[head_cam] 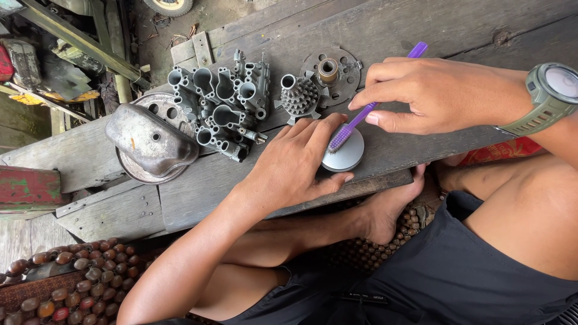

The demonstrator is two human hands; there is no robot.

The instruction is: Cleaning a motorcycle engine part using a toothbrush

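From my remote feed, the left hand (295, 165) pins a round grey metal disc (344, 155) to the wooden plank (421, 24), steadying it while the right hand (436, 96), at two o'clock, pinches a purple toothbrush (367, 111) bristles-down on it.

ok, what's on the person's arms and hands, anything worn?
Both hands are bare: no gloves, no rings in view. Both forearms are unsleeved. The left hand has nothing at its wrist. The right hand has an olive-green wristwatch with a round pale face and ribbed strap.
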